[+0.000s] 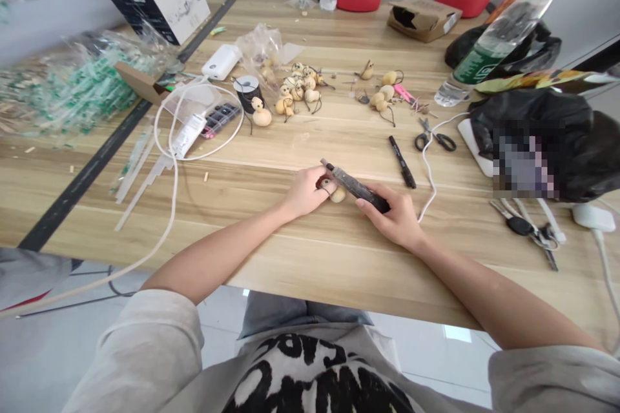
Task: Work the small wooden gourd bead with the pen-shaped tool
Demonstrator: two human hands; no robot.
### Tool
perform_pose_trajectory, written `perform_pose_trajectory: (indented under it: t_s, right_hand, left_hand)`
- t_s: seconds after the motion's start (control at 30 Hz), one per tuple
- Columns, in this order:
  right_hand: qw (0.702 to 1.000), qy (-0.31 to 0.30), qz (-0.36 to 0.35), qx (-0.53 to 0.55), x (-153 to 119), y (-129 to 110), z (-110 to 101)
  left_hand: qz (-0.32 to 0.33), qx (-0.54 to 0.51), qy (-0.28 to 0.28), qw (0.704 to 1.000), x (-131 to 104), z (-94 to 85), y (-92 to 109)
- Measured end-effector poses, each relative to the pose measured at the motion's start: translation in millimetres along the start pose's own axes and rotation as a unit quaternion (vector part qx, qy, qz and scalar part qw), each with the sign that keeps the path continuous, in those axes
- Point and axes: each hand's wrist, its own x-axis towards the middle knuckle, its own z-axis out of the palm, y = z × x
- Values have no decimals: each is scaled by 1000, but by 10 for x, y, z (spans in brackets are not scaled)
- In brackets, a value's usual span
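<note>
My left hand (308,191) is closed round a small gourd figure (338,195) with a drawn face and a dark cord, low over the wooden table. In my right hand (398,214) is a dark handheld tool (356,187), its tip pointing up and left. The tip lies just above the figure's head, close to my left fingertips; whether it touches is hard to tell. Beyond my hands sit several similar gourd figures (300,85) in a pile, with one more figure (261,113) beside a spool of black cord (247,91).
A black marker (402,162) and scissors (434,139) lie right of centre. Left are clear sticks (145,171), a compartment box (220,120) and a looping white cable (174,197). At the right stand a bottle (477,61), black bags (576,135) and keys (533,232).
</note>
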Motion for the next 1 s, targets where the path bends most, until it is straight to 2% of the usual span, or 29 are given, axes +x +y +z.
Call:
perform_pose_trajectory:
  t_s: [1.0]
  right_hand:
    - [1000, -3, -1, -6, -4, 7, 6]
  left_hand:
    - [0, 16, -2, 1000, 8, -13, 16]
